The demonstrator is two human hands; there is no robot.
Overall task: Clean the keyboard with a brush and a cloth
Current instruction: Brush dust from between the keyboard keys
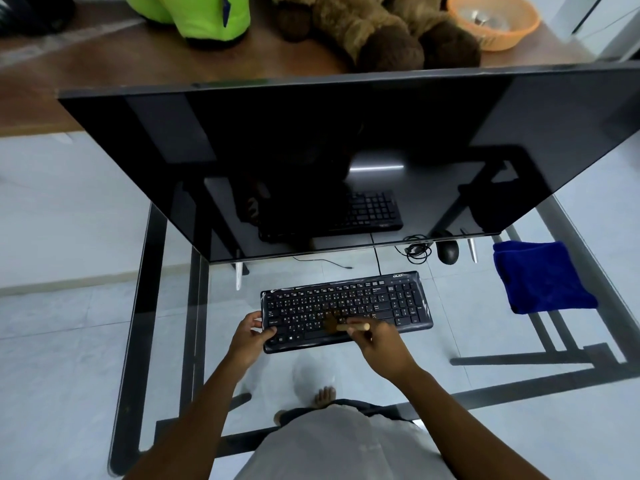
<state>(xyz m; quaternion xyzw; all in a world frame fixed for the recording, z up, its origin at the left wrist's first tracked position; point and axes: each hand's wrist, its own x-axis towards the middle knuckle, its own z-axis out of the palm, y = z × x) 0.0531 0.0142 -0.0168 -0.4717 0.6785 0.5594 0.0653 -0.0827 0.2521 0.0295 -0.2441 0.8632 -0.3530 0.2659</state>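
Presently, both hands at keyboard (346,310) on glass table (485,375).
Left hand (250,336) clamps the keyboard's left edge; right hand (379,342) pinches brush (341,325), bristles on the middle keys. Folded blue cloth (540,277) lies well apart, rightward. Monitor (294,161) overhangs behind; bare glass surrounds the keyboard.

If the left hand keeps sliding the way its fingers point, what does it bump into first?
The left hand already grips the keyboard at its left end, fingers pointing right across the keys. Going straight on, it would probably meet the brush held by the right hand.
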